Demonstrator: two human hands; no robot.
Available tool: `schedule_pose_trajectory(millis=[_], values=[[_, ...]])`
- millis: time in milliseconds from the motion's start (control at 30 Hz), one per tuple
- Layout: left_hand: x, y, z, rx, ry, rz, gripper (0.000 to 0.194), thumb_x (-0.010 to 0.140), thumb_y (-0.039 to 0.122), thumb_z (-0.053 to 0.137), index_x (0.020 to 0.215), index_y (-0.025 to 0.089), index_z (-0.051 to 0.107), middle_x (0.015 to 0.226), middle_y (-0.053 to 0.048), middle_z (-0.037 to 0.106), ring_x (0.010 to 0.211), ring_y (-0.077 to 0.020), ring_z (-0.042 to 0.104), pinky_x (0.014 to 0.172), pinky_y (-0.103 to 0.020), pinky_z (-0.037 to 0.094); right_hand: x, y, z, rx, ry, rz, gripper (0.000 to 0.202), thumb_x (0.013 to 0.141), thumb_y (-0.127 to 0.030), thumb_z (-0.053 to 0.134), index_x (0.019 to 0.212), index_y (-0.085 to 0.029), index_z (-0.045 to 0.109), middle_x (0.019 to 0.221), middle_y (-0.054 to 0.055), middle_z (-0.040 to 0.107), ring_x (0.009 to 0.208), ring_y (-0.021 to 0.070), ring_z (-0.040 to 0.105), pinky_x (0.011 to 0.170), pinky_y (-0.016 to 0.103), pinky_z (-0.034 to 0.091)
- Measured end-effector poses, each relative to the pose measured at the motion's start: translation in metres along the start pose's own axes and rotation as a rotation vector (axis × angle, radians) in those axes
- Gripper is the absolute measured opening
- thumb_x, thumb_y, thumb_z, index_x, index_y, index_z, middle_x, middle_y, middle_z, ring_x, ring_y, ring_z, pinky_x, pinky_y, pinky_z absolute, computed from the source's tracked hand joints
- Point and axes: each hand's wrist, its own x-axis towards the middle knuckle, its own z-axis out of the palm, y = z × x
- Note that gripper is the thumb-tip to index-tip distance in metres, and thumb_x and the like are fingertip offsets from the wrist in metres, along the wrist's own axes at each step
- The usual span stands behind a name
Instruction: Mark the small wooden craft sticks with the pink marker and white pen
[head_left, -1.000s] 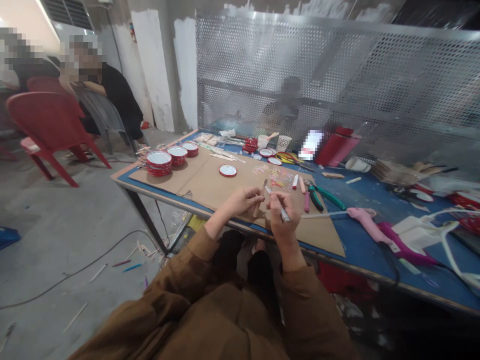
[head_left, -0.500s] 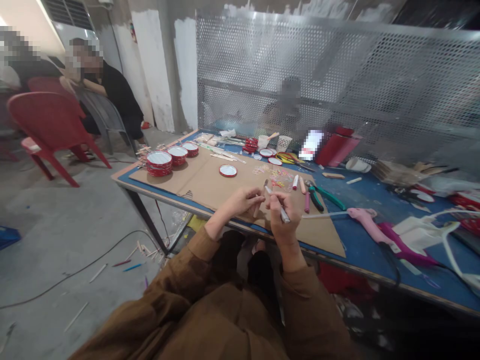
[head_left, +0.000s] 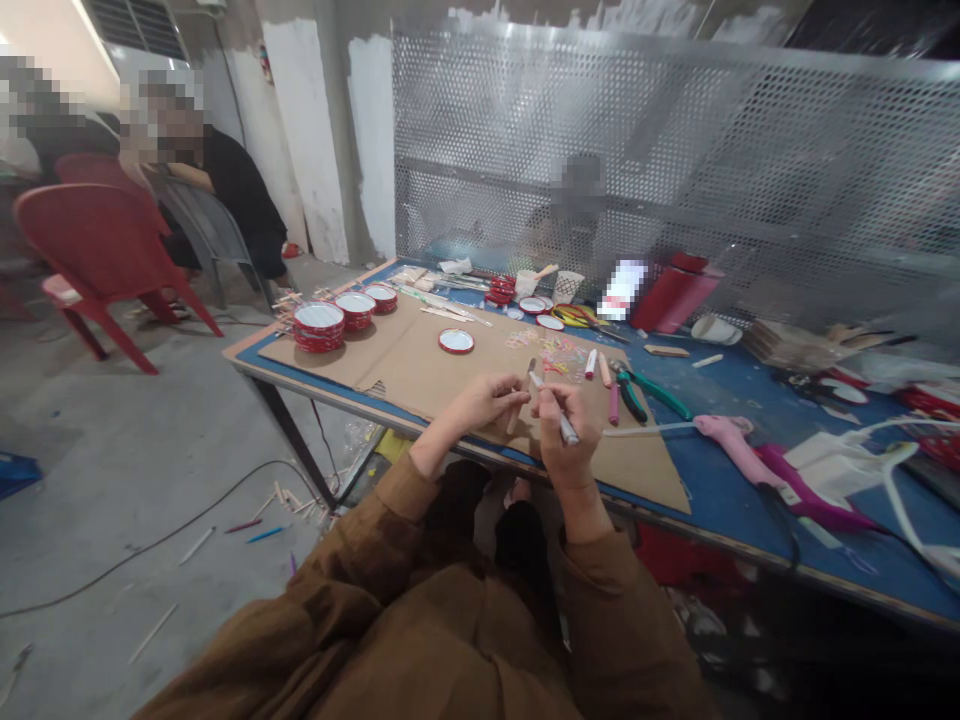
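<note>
My left hand pinches a thin wooden stick with a dark upper end, held upright over the table's front edge. Close on its right, my right hand is closed around a white marker pen, its tip pointing up and left near the stick's upper end. Whether the tip touches the stick I cannot tell. Beneath both hands lies a cardboard sheet. A red-rimmed round lid rests on the cardboard beyond my left hand. Small coloured pieces are scattered beyond my right hand.
Stacked red-rimmed lids stand at the left. Green-handled pliers and short marker pens lie right of my hands. A pink glue gun and a white power strip are farther right. A perforated metal panel rises behind.
Both hands stay nearly in place, still holding the stick and the marker pen. The right hand and the pen's tip have shifted only slightly.
</note>
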Motion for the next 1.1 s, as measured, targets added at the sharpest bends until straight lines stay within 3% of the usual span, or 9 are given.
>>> schedule_pose_trajectory(millis=[233, 467, 600, 1100], values=[[-0.0004, 0.0001, 0.0, 0.005, -0.003, -0.015, 0.031, 0.087, 0.036, 0.053, 0.064, 0.019, 0.043, 0.058, 0.006, 0.04, 0.061, -0.0098, 0.039, 0.062, -0.023, 0.033, -0.001, -0.0001, 0.0004, -0.012, 0.045, 0.071, 0.025, 0.095, -0.041, 0.05, 0.086, -0.021, 0.062, 0.065, 0.0, 0.064, 0.058, 0.015, 0.061, 0.061, 0.028, 0.05], [-0.0008, 0.0023, 0.0, -0.007, -0.006, -0.029, 0.027, 0.087, 0.034, 0.052, 0.067, 0.018, 0.045, 0.06, 0.006, 0.041, 0.063, -0.0101, 0.041, 0.064, -0.022, 0.034, -0.0005, 0.0008, -0.0003, -0.01, 0.005, 0.004, 0.02, 0.095, -0.035, 0.052, 0.088, -0.02, 0.064, 0.066, -0.001, 0.065, 0.061, 0.0151, 0.062, 0.064, 0.028, 0.05], [-0.0004, 0.0019, 0.0, 0.006, -0.011, -0.041, 0.028, 0.087, 0.036, 0.052, 0.067, 0.019, 0.044, 0.057, 0.007, 0.039, 0.06, -0.0098, 0.039, 0.061, -0.022, 0.033, 0.0002, -0.0009, -0.0003, -0.018, 0.054, 0.013, 0.02, 0.094, -0.034, 0.052, 0.085, -0.02, 0.063, 0.065, -0.001, 0.064, 0.059, 0.0144, 0.06, 0.062, 0.027, 0.049], [-0.0001, 0.0001, 0.0001, 0.033, 0.018, -0.012, 0.027, 0.087, 0.035, 0.053, 0.067, 0.018, 0.045, 0.058, 0.006, 0.041, 0.063, -0.0099, 0.042, 0.062, -0.021, 0.035, 0.0004, -0.0007, 0.0003, -0.027, -0.007, 0.012, 0.022, 0.095, -0.037, 0.05, 0.086, -0.021, 0.064, 0.065, -0.001, 0.064, 0.059, 0.0149, 0.061, 0.063, 0.029, 0.051]])
